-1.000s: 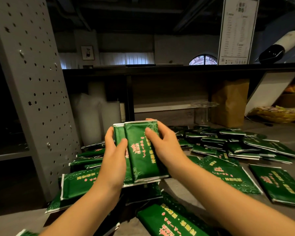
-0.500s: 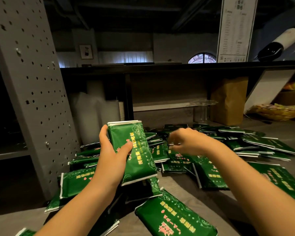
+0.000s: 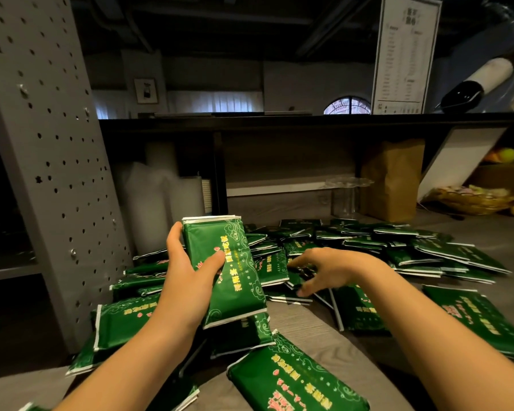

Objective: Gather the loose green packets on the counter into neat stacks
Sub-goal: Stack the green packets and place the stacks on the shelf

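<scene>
The left hand [image 3: 187, 280] grips a small stack of green packets [image 3: 229, 271], thumb across the front and fingers behind, holding it tilted above the counter [image 3: 309, 324]. The right hand [image 3: 324, 268] reaches with loose, spread fingers over the loose packets [image 3: 413, 250] scattered across the counter; blur hides whether it touches one. A brown paper bag [image 3: 395, 179] stands behind

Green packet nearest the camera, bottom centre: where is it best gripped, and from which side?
Probably its long right edge, from the right with the free right hand: the packet lies flat, bare counter borders that edge, and the left hand holds the stack.
</scene>
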